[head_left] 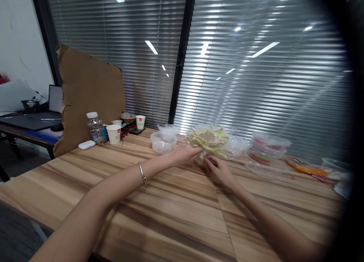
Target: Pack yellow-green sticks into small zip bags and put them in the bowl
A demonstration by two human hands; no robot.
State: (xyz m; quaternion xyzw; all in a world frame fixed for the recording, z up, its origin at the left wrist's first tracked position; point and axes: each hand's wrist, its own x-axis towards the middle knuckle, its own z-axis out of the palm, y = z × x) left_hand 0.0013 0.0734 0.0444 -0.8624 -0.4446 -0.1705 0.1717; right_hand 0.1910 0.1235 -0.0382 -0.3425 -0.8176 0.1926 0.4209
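A loose heap of yellow-green, leaf-like pieces (209, 138) sits toward the back of the wooden table, with clear plastic under and around it. My left hand (186, 154) reaches to the heap's near left side, its fingers bent together at the plastic there. Just to the right and lower, my right hand (221, 171) has its fingers curled in a pinch at the front of the plastic. Both hands' fingertips are partly hidden and blurred, so what exactly they grip is unclear. Left of the heap stands a clear plastic bowl (162, 145) with crumpled plastic film on it.
Stacked clear containers with reddish contents (265, 148) stand to the right, near an orange-handled tool (308, 168). At the left are a plastic bottle (96, 129), paper cups (114, 134) and a white case (87, 145), before a cardboard sheet (91, 91). Window blinds rise behind the table.
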